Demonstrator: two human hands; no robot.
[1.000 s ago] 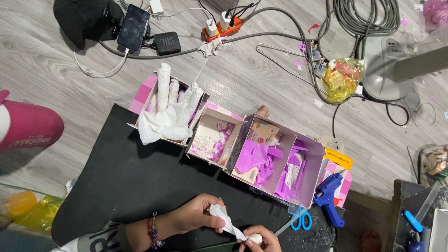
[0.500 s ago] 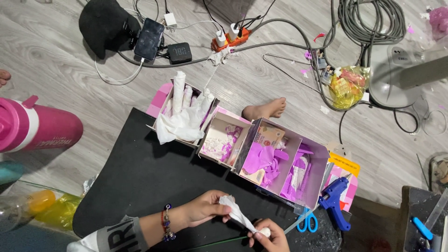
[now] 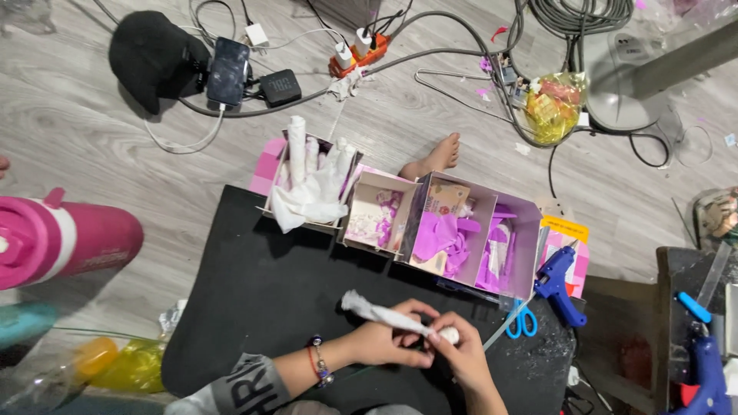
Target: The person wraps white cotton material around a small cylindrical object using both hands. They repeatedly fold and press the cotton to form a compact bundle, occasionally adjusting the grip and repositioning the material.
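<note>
Both my hands hold a twisted roll of white tissue paper over a black table. My left hand grips the roll's middle from below, a beaded bracelet on its wrist. My right hand pinches the roll's right end between its fingertips. The roll's loose left end sticks out past my left hand. Beyond my hands stands a row of open cardboard boxes: one with white paper rolls, one with white and pink scraps, one with purple paper.
A blue glue gun and blue-handled scissors lie right of the boxes. A pink bottle lies at the left. A bare foot rests on the wooden floor beyond the boxes, among cables, a phone and a power strip.
The view has shifted, so everything sits lower and closer. My hands have kept twisting the white roll, which now lies flatter, with its left end pointing further left.
</note>
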